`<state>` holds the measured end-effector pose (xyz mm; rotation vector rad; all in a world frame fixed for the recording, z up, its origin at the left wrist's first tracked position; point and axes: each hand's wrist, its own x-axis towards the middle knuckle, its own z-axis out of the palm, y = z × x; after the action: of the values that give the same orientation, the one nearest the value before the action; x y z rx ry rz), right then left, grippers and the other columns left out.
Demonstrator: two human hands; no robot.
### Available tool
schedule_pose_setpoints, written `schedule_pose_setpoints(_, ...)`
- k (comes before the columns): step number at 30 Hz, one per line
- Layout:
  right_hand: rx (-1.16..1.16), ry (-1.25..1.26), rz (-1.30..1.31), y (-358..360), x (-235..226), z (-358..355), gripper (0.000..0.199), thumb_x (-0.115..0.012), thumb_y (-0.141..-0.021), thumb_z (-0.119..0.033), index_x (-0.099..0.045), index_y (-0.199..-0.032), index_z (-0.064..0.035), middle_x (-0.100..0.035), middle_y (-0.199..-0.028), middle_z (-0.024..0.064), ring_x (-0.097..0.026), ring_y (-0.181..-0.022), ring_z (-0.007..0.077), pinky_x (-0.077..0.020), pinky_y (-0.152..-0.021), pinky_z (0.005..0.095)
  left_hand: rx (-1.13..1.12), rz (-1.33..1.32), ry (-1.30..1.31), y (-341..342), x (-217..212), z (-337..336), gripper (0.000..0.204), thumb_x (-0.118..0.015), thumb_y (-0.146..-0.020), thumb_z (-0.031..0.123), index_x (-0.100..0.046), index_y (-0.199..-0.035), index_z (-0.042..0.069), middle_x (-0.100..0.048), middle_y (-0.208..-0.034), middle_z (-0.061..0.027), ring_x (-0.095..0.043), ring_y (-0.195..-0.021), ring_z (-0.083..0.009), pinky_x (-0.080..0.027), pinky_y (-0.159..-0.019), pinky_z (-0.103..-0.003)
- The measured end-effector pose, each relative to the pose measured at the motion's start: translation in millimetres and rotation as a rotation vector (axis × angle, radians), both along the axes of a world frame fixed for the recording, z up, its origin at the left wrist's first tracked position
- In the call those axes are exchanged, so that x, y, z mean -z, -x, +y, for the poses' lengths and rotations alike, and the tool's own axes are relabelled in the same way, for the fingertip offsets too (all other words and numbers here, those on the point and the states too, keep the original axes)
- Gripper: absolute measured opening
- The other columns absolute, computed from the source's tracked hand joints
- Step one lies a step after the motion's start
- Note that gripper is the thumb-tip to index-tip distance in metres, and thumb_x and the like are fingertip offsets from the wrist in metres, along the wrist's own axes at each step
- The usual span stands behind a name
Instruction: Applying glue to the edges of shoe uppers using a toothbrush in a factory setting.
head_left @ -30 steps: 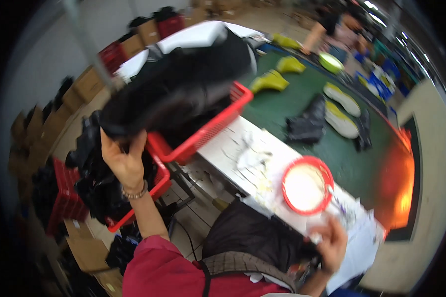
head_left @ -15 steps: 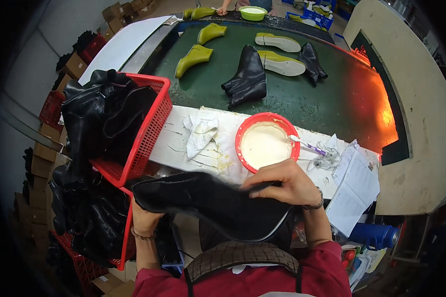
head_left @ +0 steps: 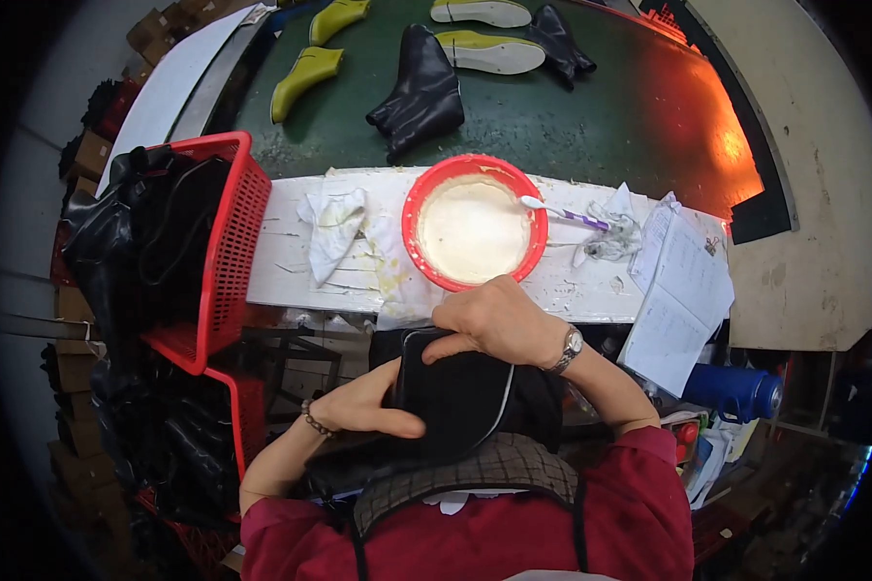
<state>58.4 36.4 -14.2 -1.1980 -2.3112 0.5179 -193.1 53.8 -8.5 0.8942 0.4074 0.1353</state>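
Clearly soft and floppy, the black boot upper (head_left: 455,402) lies in the person's lap, just below the near edge of the white workbench (head_left: 572,286), and it looks light, limp leather that will sag wherever it is not supported; its smooth face may slide a little under the fingers, so a sound hold would be along the top edge and at one side, keeping it spread. The left hand (head_left: 363,407) is curled partly closed, thumb laid across the front of the upper and fingers tucked behind its left side. The right hand (head_left: 494,320) is bent over the upper's top edge, fingers folded down onto it in a loose pinch. Just beyond that hand sits a red bowl (head_left: 412,208) of pale paste with a purple-handled brush (head_left: 562,211) resting on its rim, and a red basket (head_left: 228,252) of black leather pieces stands at the left.
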Motion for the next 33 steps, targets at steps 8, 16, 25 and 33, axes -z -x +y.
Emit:
schedule_pose_setpoints(8,0.839,-0.413,-0.122,-136.4,49.8,-9.0,0.023,-0.074,-0.084,-0.006,-0.074,-0.108,-0.0036,-0.07,-0.088,0.0088,-0.063,-0.077,0.0208,-0.0496,-0.069,0.0309,-0.478,0.395,-0.366,13.3,2.5,19.2,0.036,-0.075,-0.078,0.005,-0.068,-0.111,-0.006,-0.071,-0.101,-0.0042,-0.063,-0.091,-0.0114,-0.052,-0.083,-0.029)
schedule_pose_setpoints(16,0.727,-0.169,-0.112,-106.9,30.6,6.5,0.022,-0.072,-0.087,-0.014,-0.076,-0.109,-0.0123,-0.059,-0.089,0.0051,-0.059,-0.078,0.0231,-0.0447,-0.069,0.0386,-0.595,0.474,-0.412,2.8,-6.9,48.9,0.027,-0.076,-0.086,0.005,-0.07,-0.108,-0.007,-0.073,-0.096,-0.0055,-0.066,-0.085,-0.01,-0.055,-0.077,-0.027)
schedule_pose_setpoints(25,0.685,-0.275,-0.147,-105.5,32.2,13.5,0.018,-0.078,-0.081,-0.02,-0.078,-0.098,-0.0159,-0.06,-0.085,-0.0002,-0.056,-0.08,0.0182,-0.0375,-0.07,0.0373,-0.389,0.518,-0.394,-18.1,-16.0,84.8,0.029,-0.081,-0.081,0.006,-0.07,-0.104,-0.008,-0.074,-0.094,-0.0085,-0.069,-0.084,-0.0125,-0.057,-0.077,-0.027)
schedule_pose_setpoints(33,0.488,-0.12,0.396,-100.8,3.3,22.6,0.021,-0.083,-0.078,-0.019,-0.081,-0.098,-0.0163,-0.062,-0.082,-0.0018,-0.056,-0.08,0.0134,-0.0354,-0.078,0.0308,-0.202,0.43,-0.232,-40.1,-20.0,90.5,0.037,-0.078,-0.077,0.002,-0.068,-0.112,-0.006,-0.073,-0.098,-0.009,-0.07,-0.085,-0.0141,-0.057,-0.077,-0.027)
